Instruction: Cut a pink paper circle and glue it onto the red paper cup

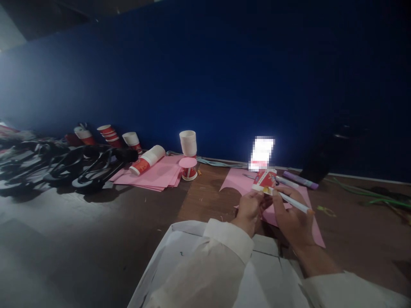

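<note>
My left hand (251, 210) is closed around the lower side of a red and white paper cup (263, 179). A white pen (293, 202) with an orange end is gripped in my right hand (292, 216), its front end against the cup's whitish rim. A small yellowish patch shows on the cup between my fingers. Beneath both hands lies a pink paper sheet (236, 179) with curved cut edges. A purple tube (301, 180) rests just beyond my right hand. Behind the cup a bright pixelated rectangle (261, 152) stands.
Left of my hands, a short cup with a pink disc top (188, 168) stands before a white cup (188, 143). Farther left are stacked pink sheets (160, 182), a lying cup stack (148, 159) and black strap-like items (93, 171). A white box (170, 252) lies nearest me; green cords (382, 199) lie right.
</note>
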The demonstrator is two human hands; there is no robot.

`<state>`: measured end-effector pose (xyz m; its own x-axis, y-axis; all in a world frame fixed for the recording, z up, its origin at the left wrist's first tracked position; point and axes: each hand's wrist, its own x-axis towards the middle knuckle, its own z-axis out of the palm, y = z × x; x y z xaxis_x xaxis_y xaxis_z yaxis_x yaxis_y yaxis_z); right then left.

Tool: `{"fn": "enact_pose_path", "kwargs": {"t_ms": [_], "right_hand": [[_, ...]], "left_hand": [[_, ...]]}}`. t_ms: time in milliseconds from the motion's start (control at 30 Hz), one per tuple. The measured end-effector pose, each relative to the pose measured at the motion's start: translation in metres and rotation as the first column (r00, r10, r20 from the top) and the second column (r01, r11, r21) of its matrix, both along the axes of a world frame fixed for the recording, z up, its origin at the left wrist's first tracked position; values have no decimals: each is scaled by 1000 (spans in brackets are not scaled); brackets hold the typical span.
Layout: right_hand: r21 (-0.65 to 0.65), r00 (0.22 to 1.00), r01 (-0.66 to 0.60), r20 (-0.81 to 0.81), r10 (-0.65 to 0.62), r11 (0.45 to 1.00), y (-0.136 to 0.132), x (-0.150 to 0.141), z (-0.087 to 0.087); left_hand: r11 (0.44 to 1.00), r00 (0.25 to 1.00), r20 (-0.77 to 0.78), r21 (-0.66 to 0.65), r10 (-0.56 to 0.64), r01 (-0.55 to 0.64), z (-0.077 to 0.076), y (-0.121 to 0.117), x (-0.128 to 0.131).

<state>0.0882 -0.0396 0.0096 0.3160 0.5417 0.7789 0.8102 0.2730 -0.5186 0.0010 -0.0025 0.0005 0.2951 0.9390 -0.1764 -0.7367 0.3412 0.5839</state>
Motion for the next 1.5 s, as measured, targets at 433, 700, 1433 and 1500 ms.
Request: {"fn": "enact_pose_path", "kwargs": {"t_ms": [433, 700, 1433, 1500], "right_hand": [[-40, 999, -23, -33, 22, 999, -4, -1, 7], [-92, 999, -13, -41, 9, 996, -6, -1, 8], [-4, 1000, 12, -28, -12, 1000, -2, 0, 5], [-3, 999, 13, -29, -13, 1000, -2, 0, 5]], "left_hand": [[999, 999, -26, -43, 24, -25, 5, -2, -2], [998, 999, 1, -36, 45, -45, 3, -3, -1], [999, 999, -33, -51, 5, -7, 3, 0, -1], [998, 999, -38, -56, 5, -7, 3, 0, -1]]}}
